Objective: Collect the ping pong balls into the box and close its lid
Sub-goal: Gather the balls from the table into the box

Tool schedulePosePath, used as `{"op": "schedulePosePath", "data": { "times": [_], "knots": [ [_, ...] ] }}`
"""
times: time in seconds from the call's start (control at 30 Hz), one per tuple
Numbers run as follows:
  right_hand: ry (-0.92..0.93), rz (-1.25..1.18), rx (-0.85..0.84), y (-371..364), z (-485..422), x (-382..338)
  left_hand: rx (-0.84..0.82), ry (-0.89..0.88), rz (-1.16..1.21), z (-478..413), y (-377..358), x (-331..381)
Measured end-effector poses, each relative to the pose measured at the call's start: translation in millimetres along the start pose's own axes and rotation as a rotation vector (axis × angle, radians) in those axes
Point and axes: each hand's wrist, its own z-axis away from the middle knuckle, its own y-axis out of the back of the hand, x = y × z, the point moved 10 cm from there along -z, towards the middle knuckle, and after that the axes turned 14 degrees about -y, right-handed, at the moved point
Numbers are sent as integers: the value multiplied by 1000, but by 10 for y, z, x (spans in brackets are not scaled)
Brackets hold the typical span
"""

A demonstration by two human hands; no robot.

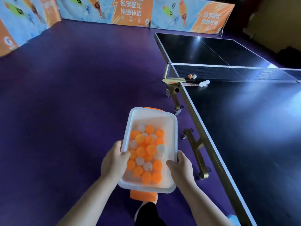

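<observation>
I carry a translucent white plastic box (173, 128) with orange latches, lid off, above the purple floor. My left hand (114, 160) grips its left rim and my right hand (180, 167) grips its right rim. Several orange and white ping pong balls (146, 152) lie inside. On the table tennis table by the net post rest an orange ball (189, 76) and a white ball (194, 76) behind the net, and two white balls (204, 83) in front of it. No lid is visible.
The dark table tennis table (244, 121) fills the right side, with its net (228, 72) and gold wheeled legs (197, 152). Purple floor (65, 103) spreads left. Printed barrier boards (130, 12) line the far edge. My shoe (146, 212) shows below the box.
</observation>
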Motion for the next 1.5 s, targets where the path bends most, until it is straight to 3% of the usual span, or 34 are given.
{"op": "schedulePosePath", "data": {
  "times": [0.4, 0.6, 1.03, 1.27, 1.5],
  "knots": [
    [-6, -60, 7, 263, -2384, -1154, -80, -61, -88, -2575, -830, 813],
    [-87, -133, 34, 534, -3213, -1399, -159, -118, -60, -3528, -1366, 1241],
    [-330, -444, 403, 1416, -4709, -1590, -603, -411, -61, -5651, -3086, 2416],
    [-470, -587, 590, 1657, -5097, -1478, -841, -567, -21, -6210, -4059, 2901],
    [-593, -576, 687, 2086, -5346, -1058, -1030, -564, 0, -6139, -4964, 3120]
  ]
}}
